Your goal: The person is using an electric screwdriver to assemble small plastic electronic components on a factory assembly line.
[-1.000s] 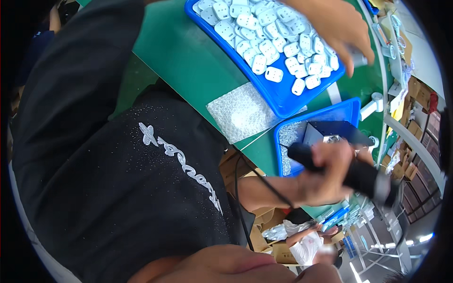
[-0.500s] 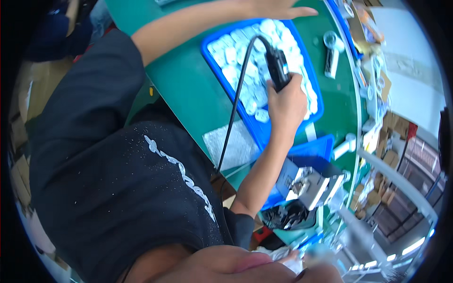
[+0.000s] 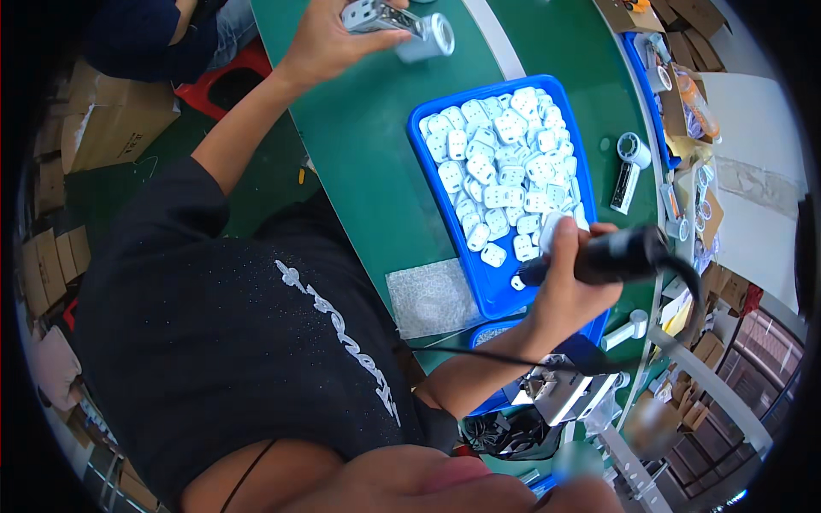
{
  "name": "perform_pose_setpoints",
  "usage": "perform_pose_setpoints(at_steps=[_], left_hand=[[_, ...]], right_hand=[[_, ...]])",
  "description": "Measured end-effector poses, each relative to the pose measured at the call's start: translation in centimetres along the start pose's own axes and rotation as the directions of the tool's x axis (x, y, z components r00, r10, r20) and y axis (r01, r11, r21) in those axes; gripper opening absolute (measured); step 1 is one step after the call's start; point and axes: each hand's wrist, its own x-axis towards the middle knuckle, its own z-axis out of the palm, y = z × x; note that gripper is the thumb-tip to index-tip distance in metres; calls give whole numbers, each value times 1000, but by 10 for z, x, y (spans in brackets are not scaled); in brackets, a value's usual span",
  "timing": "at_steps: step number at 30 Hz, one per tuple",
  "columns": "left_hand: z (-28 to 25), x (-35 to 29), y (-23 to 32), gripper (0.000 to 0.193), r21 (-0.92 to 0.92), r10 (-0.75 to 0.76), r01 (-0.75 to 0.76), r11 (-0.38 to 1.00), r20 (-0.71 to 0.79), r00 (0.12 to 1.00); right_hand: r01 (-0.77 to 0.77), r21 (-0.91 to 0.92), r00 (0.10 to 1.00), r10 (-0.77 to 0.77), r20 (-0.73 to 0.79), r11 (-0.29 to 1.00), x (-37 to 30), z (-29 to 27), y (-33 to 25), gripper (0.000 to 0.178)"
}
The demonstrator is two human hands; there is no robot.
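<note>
Near the blue rectangular plastic tray, the right hand grips a black cylindrical tool, the left hand a white round-headed device.

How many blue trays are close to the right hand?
2: the larger tray of white pieces, beside the right hand; another tray, partly hidden by the right forearm. More may be hidden.
</note>
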Motion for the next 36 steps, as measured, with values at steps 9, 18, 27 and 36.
perform_pose_setpoints(at_steps=[9,18,27,36], left_hand=[[94,-31,98,63,-681,285,353,641,638,715],[180,-77,157,52,-701,577,229,675,696,429],[205,-140,153,47,-808,660,364,464,589,467],[209,-157,147,62,-843,683,230,486,531,502]], right_hand=[[-78,544,992,118,-38,836,-58,-22,-32,37],[-81,268,892,190,-410,960,-133,-45,-6,71],[321,-281,401,-398,-825,905,-111,-137,-13,86],[372,273,815,-171,-554,887,-132,-164,-1,85]])
